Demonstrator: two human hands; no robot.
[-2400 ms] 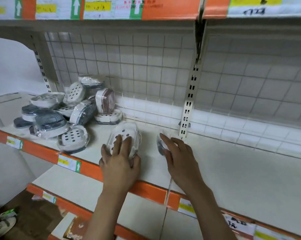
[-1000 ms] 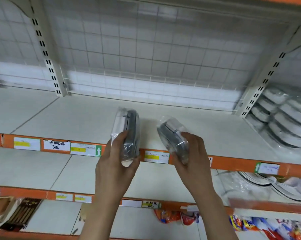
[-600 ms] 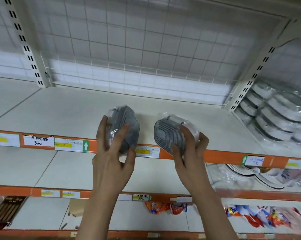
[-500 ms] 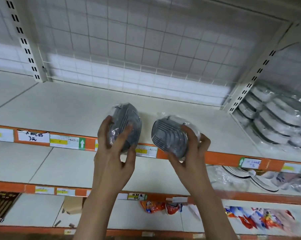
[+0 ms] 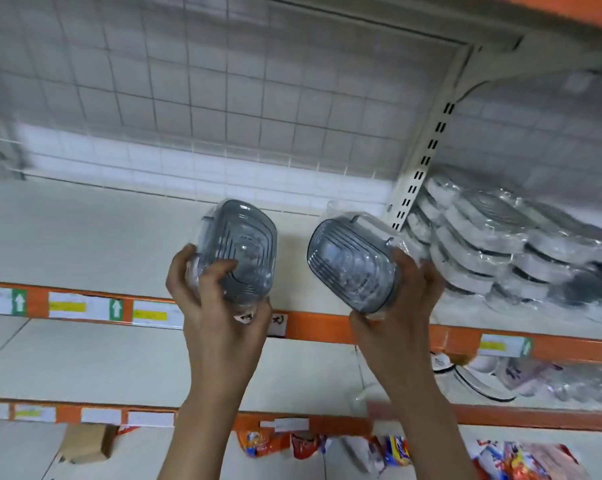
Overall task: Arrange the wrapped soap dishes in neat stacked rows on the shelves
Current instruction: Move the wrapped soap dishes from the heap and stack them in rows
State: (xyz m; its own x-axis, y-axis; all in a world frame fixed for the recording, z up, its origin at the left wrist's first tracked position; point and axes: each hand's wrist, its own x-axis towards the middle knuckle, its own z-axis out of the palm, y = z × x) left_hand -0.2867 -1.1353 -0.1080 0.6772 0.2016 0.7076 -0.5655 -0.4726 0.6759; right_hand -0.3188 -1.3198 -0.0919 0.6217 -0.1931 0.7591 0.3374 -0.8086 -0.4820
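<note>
Head view: your left hand (image 5: 220, 306) and right hand (image 5: 400, 306) each have fingers curled round a wrapped grey soap dish, left dish (image 5: 239, 249) and right dish (image 5: 353, 263), held mid-frame above the shelf (image 5: 85, 237), neither placed yet. Right of frame, stacked rows of wrapped dishes (image 5: 493, 247) already sit. I'd say partway done; these two still need slotting in.

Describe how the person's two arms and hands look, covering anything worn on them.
Both forearms are bare up to the bottom edge of the picture, with no sleeve showing. The left hand and right hand wear no gloves, and no ring, watch or bracelet is visible. The fingers are slim, with short nails.
</note>
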